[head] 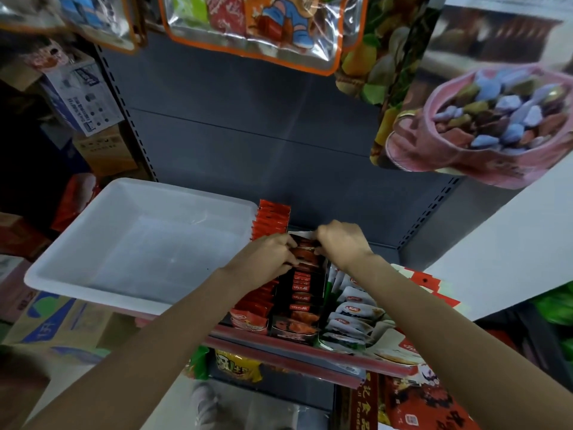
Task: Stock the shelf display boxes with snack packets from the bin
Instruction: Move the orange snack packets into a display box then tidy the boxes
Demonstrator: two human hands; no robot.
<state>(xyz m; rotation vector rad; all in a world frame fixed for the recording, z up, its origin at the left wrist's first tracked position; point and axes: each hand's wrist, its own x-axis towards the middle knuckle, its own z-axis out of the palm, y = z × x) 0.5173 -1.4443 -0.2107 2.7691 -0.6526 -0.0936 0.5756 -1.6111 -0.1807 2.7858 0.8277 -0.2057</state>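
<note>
While both hands pinch them, black packets lie between.

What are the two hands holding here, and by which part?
Left hand and right hand both grip the rearmost dark snack packets in the middle display box, by their top edges.

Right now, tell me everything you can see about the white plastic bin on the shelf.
The white bin is a wide, shallow rectangular tub of what looks like translucent white plastic, with rounded corners and a rolled rim. It sits upright, slightly askew, on the left part of the shelf, its front edge overhanging. Its bottom shows bare; no packets are visible inside. Its right rim lies beside a row of red packets. The left hand works just to its right, not touching it.
</note>
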